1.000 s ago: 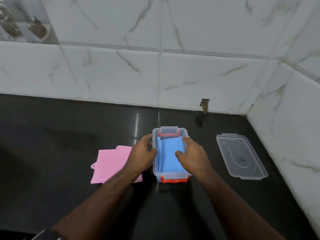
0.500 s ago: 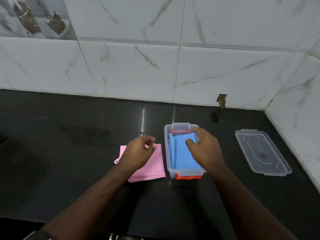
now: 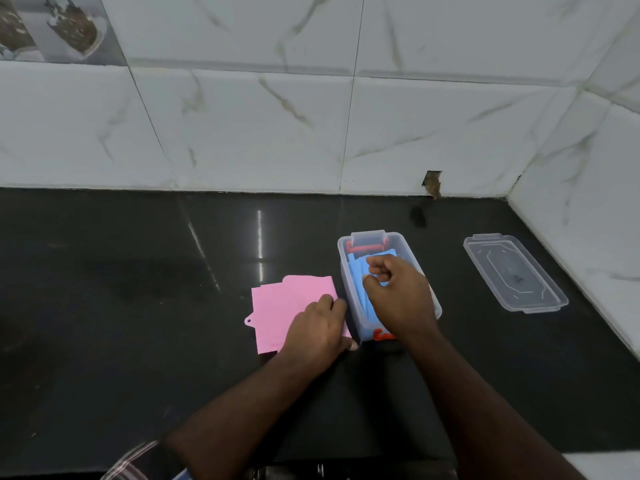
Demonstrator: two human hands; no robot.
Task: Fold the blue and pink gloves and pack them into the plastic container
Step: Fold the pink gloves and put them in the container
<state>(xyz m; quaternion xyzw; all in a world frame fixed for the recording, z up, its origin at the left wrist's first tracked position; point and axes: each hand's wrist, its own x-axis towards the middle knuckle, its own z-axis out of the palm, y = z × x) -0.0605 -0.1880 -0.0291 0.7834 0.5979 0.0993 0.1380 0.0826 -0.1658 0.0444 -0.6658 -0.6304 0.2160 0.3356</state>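
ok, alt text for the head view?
Left hand rests on a pink glove on a black counter; right hand is over a blue glove in a clear container. Its lid lies to the right.

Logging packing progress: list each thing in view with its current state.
Blue glove: folded, inside the container.
Pink glove: flat on the counter, left hand on it.
Plastic container: open.
Lid: off, lying to the right.
Right hand: curled over the blue glove.
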